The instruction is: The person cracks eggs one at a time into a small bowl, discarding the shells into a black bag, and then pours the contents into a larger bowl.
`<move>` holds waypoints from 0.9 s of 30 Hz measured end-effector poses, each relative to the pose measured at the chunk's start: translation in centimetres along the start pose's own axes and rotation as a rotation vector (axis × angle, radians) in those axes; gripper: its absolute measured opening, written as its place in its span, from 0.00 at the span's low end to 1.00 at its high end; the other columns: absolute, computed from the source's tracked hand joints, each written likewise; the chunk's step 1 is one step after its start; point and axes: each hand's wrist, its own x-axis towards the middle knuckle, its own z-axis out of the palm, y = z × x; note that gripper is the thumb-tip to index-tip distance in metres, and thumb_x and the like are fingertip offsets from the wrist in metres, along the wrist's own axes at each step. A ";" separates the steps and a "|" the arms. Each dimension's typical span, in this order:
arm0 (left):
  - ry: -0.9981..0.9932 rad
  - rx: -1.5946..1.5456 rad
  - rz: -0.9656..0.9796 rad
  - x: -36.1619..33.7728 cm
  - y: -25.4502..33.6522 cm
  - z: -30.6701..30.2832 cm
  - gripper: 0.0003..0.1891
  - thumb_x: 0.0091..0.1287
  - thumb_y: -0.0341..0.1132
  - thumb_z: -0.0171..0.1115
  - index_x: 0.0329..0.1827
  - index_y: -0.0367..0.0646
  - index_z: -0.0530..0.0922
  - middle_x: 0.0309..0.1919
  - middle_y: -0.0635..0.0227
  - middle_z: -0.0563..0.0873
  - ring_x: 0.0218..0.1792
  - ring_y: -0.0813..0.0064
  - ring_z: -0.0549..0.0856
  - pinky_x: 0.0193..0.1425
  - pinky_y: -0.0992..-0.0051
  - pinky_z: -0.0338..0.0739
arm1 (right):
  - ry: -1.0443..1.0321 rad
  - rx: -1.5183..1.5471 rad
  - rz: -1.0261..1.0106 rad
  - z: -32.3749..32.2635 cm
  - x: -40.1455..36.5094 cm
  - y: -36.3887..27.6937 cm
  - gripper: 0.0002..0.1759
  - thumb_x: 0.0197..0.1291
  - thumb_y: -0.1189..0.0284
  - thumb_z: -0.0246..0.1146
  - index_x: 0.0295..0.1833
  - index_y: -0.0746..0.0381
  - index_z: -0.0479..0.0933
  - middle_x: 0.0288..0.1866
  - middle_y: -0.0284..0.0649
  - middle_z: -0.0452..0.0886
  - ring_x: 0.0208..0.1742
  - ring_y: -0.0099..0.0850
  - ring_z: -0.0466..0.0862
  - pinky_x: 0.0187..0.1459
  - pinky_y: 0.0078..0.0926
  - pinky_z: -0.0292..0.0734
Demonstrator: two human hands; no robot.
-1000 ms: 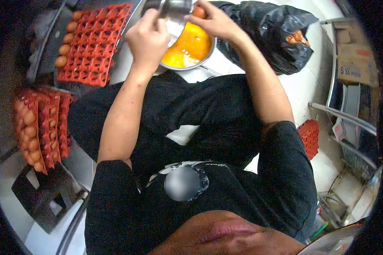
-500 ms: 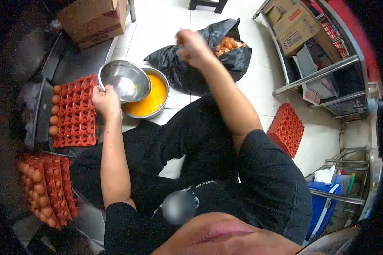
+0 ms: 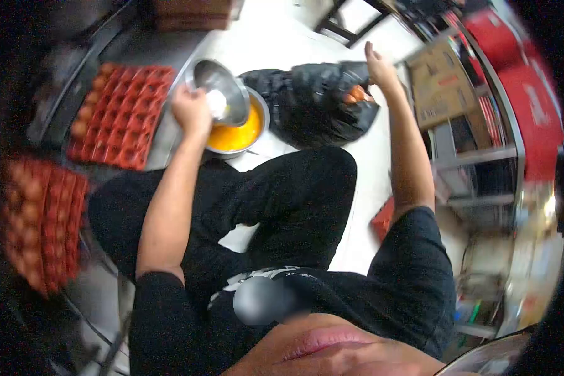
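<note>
My left hand grips the rim of a steel bowl, tilted over a larger steel bowl holding yellow-orange beaten egg. On the right, my right hand is at the upper edge of a black plastic bag, its fingers closed on the plastic and partly hidden. Brown eggshells show in the bag's opening. Left of the bowls lies a red egg tray with several brown eggs along its left side.
Stacked red trays of eggs stand at the lower left. A cardboard box is at the top. A metal shelf with boxes lines the right, near a dark stool. Another red tray is partly behind my right arm.
My right hand has moved right, from above the bag to its right edge. The bag's opening looks narrower, with fewer shells visible. The camera view has shifted; my left hand still holds the bowl.
</note>
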 end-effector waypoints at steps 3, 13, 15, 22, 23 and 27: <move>-0.013 0.028 -0.070 -1.0 -0.2 0.8 0.15 0.64 0.35 0.68 0.51 0.38 0.85 0.41 0.47 0.91 0.43 0.47 0.91 0.52 0.54 0.83 | -0.021 -0.034 -0.322 2.2 -3.3 -12.6 0.45 0.67 0.32 0.58 0.64 0.65 0.82 0.57 0.60 0.88 0.61 0.51 0.87 0.64 0.42 0.79; -0.238 -0.181 0.094 -2.6 -0.1 -0.6 0.22 0.68 0.46 0.68 0.57 0.42 0.77 0.50 0.51 0.85 0.54 0.51 0.84 0.59 0.55 0.75 | -0.492 0.018 -1.165 29.4 -16.8 -44.6 0.35 0.59 0.44 0.72 0.60 0.60 0.84 0.52 0.54 0.90 0.56 0.59 0.88 0.58 0.47 0.84; -0.458 -0.793 0.136 -3.5 0.0 -2.2 0.29 0.72 0.46 0.67 0.69 0.41 0.70 0.63 0.54 0.79 0.66 0.61 0.76 0.72 0.63 0.67 | -0.371 0.031 -1.372 32.3 -21.6 -48.4 0.29 0.59 0.49 0.72 0.57 0.59 0.86 0.54 0.50 0.90 0.57 0.53 0.89 0.58 0.44 0.86; -0.027 -0.055 -0.014 -2.0 1.2 1.6 0.15 0.66 0.34 0.69 0.54 0.43 0.81 0.41 0.56 0.87 0.42 0.55 0.86 0.53 0.56 0.79 | -0.399 -0.266 -1.063 34.0 -30.5 -54.5 0.27 0.61 0.50 0.71 0.56 0.59 0.87 0.58 0.46 0.89 0.60 0.44 0.89 0.60 0.45 0.84; 0.086 -0.132 0.008 -2.3 1.4 1.9 0.12 0.66 0.33 0.68 0.51 0.42 0.81 0.36 0.55 0.86 0.37 0.53 0.85 0.51 0.56 0.79 | -0.432 -0.255 -1.063 33.8 -30.4 -54.4 0.27 0.61 0.51 0.71 0.56 0.60 0.87 0.59 0.45 0.90 0.60 0.43 0.90 0.60 0.44 0.85; -0.111 -0.108 0.052 -2.4 0.5 1.9 0.12 0.66 0.32 0.67 0.51 0.40 0.82 0.39 0.57 0.88 0.40 0.57 0.86 0.51 0.57 0.80 | -0.524 -0.103 -0.924 30.5 -28.4 -52.5 0.27 0.62 0.50 0.67 0.51 0.64 0.87 0.57 0.50 0.89 0.59 0.46 0.89 0.59 0.47 0.85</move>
